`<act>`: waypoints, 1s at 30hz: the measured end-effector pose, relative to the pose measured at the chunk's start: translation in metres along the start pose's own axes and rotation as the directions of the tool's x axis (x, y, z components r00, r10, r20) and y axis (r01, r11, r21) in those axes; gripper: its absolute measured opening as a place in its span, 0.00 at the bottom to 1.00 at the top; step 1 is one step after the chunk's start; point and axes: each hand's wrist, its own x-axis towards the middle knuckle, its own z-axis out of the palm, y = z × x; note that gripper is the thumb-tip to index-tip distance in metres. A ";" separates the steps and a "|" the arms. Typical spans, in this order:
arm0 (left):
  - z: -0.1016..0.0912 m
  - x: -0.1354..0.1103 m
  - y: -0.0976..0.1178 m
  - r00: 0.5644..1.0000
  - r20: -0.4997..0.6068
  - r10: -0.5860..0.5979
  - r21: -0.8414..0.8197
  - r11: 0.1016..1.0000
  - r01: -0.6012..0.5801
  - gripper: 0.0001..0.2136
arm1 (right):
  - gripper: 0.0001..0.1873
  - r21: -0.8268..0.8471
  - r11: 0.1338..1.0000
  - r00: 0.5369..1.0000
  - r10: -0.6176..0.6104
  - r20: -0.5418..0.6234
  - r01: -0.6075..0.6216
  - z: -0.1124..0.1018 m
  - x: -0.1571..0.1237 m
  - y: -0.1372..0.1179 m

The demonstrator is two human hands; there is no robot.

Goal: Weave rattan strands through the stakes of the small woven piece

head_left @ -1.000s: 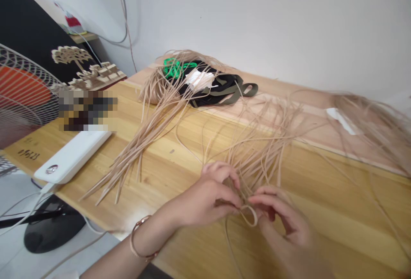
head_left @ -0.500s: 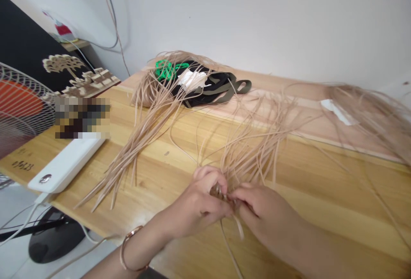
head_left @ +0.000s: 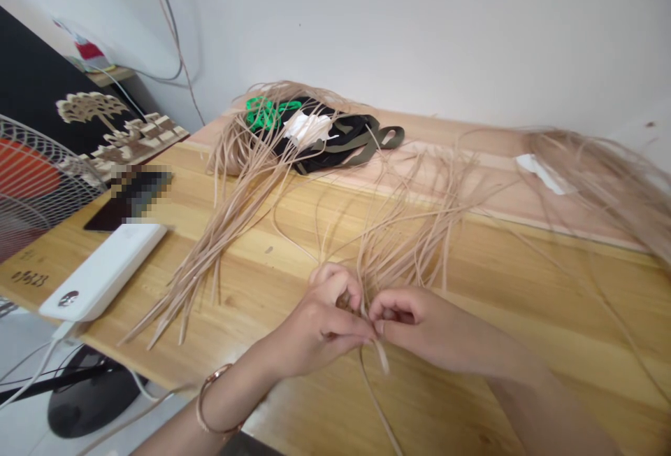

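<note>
My left hand (head_left: 325, 323) is closed around a small brown woven piece (head_left: 344, 300), mostly hidden by the fingers. Long tan strips, like flat rattan or cane (head_left: 414, 253), fan out from it across the table. Close against the left fingertips, my right hand (head_left: 419, 323) pinches at a pale strip; the exact hold is partly hidden. A short strip end (head_left: 384, 358) sticks out below the fingertips. Another long strip (head_left: 378, 410) runs down toward the near edge. The left wrist wears a bracelet (head_left: 202, 407).
A bundle of tan strips (head_left: 210, 253) lies left on the wooden table (head_left: 293, 386), near a black bag (head_left: 319, 155) with green cord (head_left: 262, 113). More strips (head_left: 602, 169) lie far right. A white power bank (head_left: 105, 271), a dark phone (head_left: 107, 212) and a fan (head_left: 36, 183) are left.
My right hand has drawn slightly up, its fingers now curled at the strip beside the left fingertips. My left hand keeps its hold. The whole view has shifted a little.
</note>
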 end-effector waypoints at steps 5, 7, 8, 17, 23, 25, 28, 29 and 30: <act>0.000 0.001 -0.001 1.000 -0.009 0.017 -0.045 0.999 -0.017 0.07 | 0.07 0.060 0.998 1.000 -0.002 0.000 0.002 0.001 0.002 -0.001; -0.001 0.001 -0.002 0.999 -0.016 0.029 -0.040 0.999 -0.030 0.07 | 0.08 0.089 0.996 0.999 0.010 -0.034 -0.007 0.002 0.004 -0.002; -0.001 0.001 -0.002 0.999 -0.018 0.031 -0.038 0.999 -0.032 0.08 | 0.08 0.102 0.995 0.998 0.019 -0.063 -0.012 0.004 0.005 -0.003; -0.005 0.012 -0.002 0.979 0.065 -0.195 -0.124 0.971 0.202 0.02 | 0.04 0.293 0.956 0.978 0.029 -0.206 0.033 0.010 -0.001 0.008; -0.010 0.028 -0.003 0.941 0.205 -0.269 -0.065 0.955 0.288 0.01 | 0.04 0.374 0.908 0.933 -0.048 -0.357 0.190 0.018 -0.011 0.022; -0.012 0.032 -0.002 0.924 0.253 -0.288 -0.030 0.952 0.305 0.01 | 0.06 0.419 0.877 0.889 -0.020 -0.457 0.235 0.023 -0.015 0.025; -0.014 0.038 0.000 0.901 0.317 -0.296 0.038 0.953 0.299 0.02 | 0.06 0.428 0.847 0.797 0.007 -0.604 0.316 0.029 -0.020 0.025; -0.015 0.039 0.001 0.896 0.338 -0.288 0.058 0.957 0.285 0.02 | 0.05 0.393 0.851 0.761 -0.011 -0.649 0.348 0.031 -0.022 0.024; -0.016 0.041 0.001 0.892 0.358 -0.276 0.079 0.961 0.266 0.02 | 0.03 0.342 0.860 0.721 -0.043 -0.692 0.379 0.032 -0.022 0.023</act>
